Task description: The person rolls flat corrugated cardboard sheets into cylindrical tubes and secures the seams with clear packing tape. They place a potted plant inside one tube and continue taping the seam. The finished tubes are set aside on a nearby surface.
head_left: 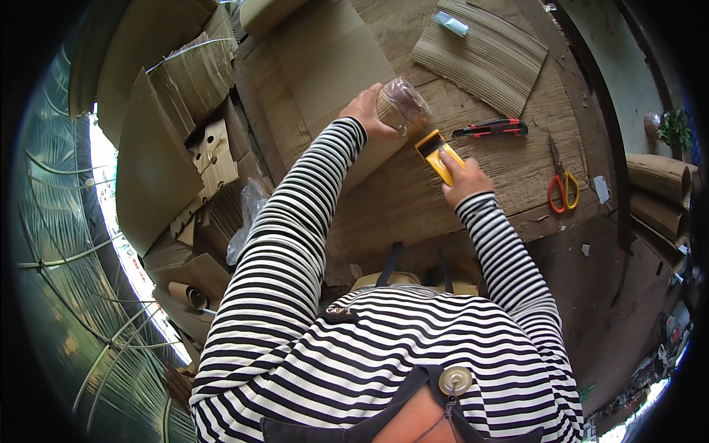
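Observation:
My left hand (365,112) grips a thick roll of clear packing tape (406,102), fingers around its near-left side, above a flat cardboard sheet (325,63). My right hand (467,176) is closed around a yellow tool (440,156) with a black end, which looks like a tape cutter. That black end points up toward the tape roll, a small gap away. To the right of the cutter lies a red and black utility knife (490,128). Farther right are scissors (563,190) with one red and one yellow handle.
A ribbed corrugated cardboard piece (484,57) lies at the far right of the wooden table (399,210), a small pale packet (451,23) on top. Stacked cardboard (159,162) crowds the left, beside a clear plastic bag (249,214). Rolled cardboard (657,181) stands at the right.

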`<control>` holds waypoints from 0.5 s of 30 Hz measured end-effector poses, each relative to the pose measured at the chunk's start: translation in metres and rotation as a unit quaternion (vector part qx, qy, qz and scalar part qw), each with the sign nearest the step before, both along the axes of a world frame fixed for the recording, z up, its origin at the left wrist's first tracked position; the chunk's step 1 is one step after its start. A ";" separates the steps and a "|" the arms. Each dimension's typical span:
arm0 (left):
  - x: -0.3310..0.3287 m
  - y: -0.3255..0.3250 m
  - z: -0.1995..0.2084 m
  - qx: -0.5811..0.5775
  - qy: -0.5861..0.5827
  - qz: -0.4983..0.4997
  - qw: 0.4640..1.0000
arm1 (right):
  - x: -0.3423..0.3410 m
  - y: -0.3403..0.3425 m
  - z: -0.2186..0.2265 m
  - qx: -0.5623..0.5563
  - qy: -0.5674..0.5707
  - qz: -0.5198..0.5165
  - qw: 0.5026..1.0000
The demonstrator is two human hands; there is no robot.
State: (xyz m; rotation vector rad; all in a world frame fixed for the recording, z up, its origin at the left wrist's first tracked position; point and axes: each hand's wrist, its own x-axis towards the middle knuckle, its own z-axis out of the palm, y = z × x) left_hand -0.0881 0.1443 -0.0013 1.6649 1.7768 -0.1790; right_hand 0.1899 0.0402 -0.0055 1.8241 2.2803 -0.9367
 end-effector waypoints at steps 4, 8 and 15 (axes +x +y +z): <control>-0.031 0.027 -0.025 -0.041 -0.073 0.000 0.996 | -0.009 0.027 -0.008 0.025 0.066 0.008 0.997; -0.027 -0.007 -0.064 -0.122 -0.233 -0.005 0.965 | 0.024 -0.011 0.016 0.082 0.073 0.027 0.994; -0.009 -0.106 -0.062 -0.002 -0.229 -0.030 0.973 | 0.035 -0.076 0.026 0.027 0.090 0.028 0.995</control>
